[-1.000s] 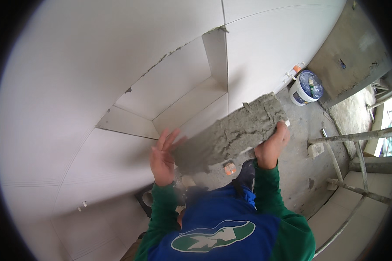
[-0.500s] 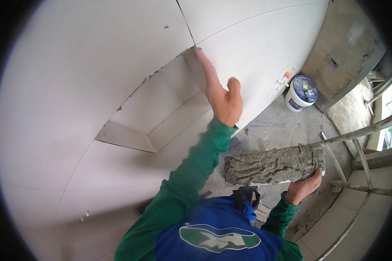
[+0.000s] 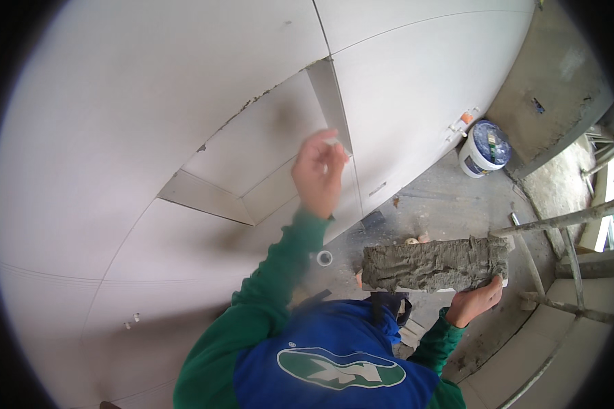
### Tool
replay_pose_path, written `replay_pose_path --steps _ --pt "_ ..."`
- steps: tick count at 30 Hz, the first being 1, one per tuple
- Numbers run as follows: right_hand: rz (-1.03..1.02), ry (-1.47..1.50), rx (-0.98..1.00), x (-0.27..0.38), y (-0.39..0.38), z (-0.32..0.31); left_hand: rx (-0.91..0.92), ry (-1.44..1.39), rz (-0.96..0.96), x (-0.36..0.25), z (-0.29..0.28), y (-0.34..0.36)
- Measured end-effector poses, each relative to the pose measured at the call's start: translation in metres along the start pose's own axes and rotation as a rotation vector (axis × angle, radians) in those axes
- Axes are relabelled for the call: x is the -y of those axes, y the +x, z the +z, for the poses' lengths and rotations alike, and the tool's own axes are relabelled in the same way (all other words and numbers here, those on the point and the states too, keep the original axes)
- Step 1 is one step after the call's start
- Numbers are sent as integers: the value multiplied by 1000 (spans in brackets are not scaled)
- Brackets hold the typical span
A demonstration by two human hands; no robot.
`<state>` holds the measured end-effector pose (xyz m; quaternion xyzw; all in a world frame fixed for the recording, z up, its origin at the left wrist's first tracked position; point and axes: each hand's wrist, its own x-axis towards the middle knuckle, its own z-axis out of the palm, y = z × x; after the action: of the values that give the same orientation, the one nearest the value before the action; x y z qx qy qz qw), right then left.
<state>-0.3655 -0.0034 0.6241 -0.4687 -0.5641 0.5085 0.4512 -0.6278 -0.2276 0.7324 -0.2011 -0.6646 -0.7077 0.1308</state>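
Note:
My left hand (image 3: 316, 176) is raised in front of a rectangular recess (image 3: 249, 140) in the white tiled wall. Its fingers are loosely bent and slightly blurred, the thumb stands apart from them, and I see nothing held. The recess has light inner faces and a rough, chipped upper edge. My right hand (image 3: 479, 301) grips the right end of a tile strip (image 3: 426, 291) from its near edge. Thick grey mortar (image 3: 430, 262), ridged and uneven, covers the strip's upper face. The fingers beneath the strip are hidden.
A white bucket (image 3: 472, 162) with a blue lid stands by the wall at the right. Metal scaffold tubes (image 3: 559, 218) cross the right side. A small round object (image 3: 325, 258) lies on the grey floor (image 3: 430, 198). Pipe fittings (image 3: 465, 121) stick out of the wall.
My left hand has come down from the recess's upper right corner, and its stretched index finger has bent. The mortar-covered tile strip stays in my right hand, nearly level. The view has shifted slightly.

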Motion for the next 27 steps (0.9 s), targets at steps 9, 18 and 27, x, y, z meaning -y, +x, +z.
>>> replay_pose_path --steps 9,18,27 --pt "-301 -581 104 -112 -5 38 674 820 -296 167 -110 -221" --pt "68 -176 133 -187 46 76 519 715 -1091 257 -178 -361" --pt "103 699 556 -201 2 170 734 903 -1166 277 -194 -384"
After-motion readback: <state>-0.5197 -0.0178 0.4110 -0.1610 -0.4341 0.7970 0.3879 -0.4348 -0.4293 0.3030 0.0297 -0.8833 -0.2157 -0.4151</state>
